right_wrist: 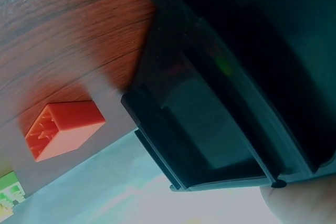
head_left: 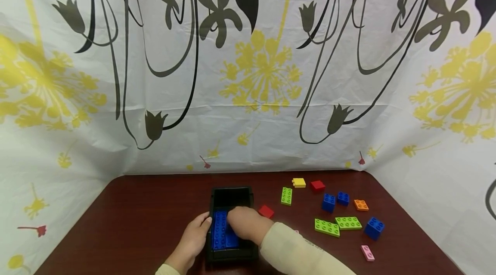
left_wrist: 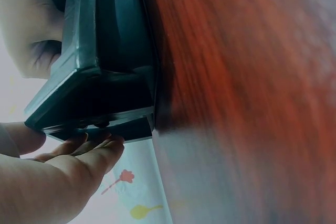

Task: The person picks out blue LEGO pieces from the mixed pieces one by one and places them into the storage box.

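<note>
A black plastic bin (head_left: pixel 232 256) stands on the table. My left hand (head_left: pixel 192 237) grips its left side in the head view, thumb at the rim and fingers along the outer wall. The left wrist view shows this hand (left_wrist: pixel 63 174) at the bin (left_wrist: pixel 126 30). Inside lies a long blue toy brick (head_left: pixel 219 231), with another blue brick (head_left: pixel 232 239) beside it. My right hand (head_left: pixel 248 223) reaches into the bin over that second brick; its fingertips are hidden, so I cannot tell whether it holds anything. The bin's wall (right_wrist: pixel 210 124) fills much of the right wrist view.
Just right of the bin lies a red brick (head_left: pixel 266 211). Farther right are scattered green bricks (head_left: pixel 327 227), blue bricks (head_left: pixel 374 228), an orange brick (head_left: pixel 361 205), a pink brick (head_left: pixel 367 253), a yellow brick (head_left: pixel 299 183) and another red brick (head_left: pixel 317 186). A patterned curtain (head_left: pixel 248 146) borders the table.
</note>
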### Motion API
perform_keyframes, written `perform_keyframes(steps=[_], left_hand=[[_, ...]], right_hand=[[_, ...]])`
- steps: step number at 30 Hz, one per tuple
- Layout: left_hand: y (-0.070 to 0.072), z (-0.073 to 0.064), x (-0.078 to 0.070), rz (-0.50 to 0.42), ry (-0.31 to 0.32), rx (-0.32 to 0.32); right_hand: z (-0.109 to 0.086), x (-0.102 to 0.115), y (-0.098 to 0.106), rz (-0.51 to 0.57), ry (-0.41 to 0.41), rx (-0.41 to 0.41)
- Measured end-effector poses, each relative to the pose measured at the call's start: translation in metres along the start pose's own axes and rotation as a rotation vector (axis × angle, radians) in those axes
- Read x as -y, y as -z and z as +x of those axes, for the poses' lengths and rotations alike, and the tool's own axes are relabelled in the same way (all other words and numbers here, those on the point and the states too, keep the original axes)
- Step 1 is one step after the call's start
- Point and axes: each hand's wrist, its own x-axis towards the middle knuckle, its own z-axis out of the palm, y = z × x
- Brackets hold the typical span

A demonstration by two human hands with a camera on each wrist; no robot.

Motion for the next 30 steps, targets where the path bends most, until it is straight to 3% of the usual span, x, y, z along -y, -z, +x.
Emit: perform_keyframes(steps=[13,23,30], left_hand=[[0.0,-0.001,0.0,0.014,-0.008,0.007],[0.0,-0.001,0.001,-0.007,-0.031,0.01],[-0.002,-0.001,0.0,0.002,-0.011,-0.005]], right_hand=[[-0.004,0.003,0.002,-0.022,0.004,-0.003],[-0.021,-0.006,0.008,0.035,0.048,-0.255],[-0.034,-0.024,0.004,0.05,0.079,-0.442]])
